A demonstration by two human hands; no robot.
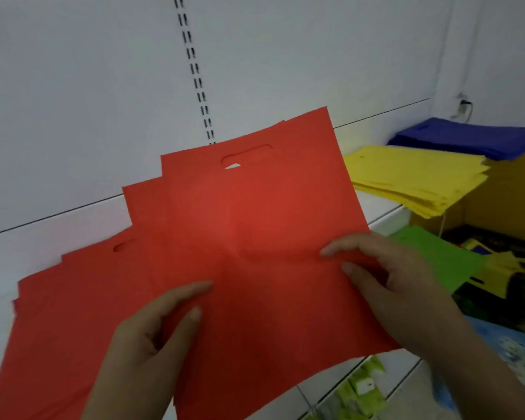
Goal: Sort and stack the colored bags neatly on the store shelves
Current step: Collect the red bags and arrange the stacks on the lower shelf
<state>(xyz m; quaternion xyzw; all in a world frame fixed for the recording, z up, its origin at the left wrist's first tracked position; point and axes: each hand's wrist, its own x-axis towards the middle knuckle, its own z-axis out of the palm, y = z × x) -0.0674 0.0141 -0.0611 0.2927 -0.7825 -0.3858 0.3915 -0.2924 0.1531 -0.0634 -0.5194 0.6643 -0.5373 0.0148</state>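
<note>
Nearest the camera, the left hand (155,334) lies on a fan of red bags (255,237), its thumb and forefinger spread over the top sheet and the rest of the fingers tucked under the bags, so it grips them from below. The right hand (388,277) pinches the right edge of the top red bag, fingers curled over the front and the thumb lying flat on it. The bags are splayed leftward in several layers, each with a cut-out handle slot near its upper edge, and they are held up just above the white shelf (73,225).

Right of the right hand, a green bag (437,256) sticks out over an open cardboard box (503,201) holding mixed bags. Farther back on the shelf lies a stack of yellow bags (412,174), overhanging the shelf edge. Behind it sits a stack of blue bags (467,136), near the white back wall (103,86).
</note>
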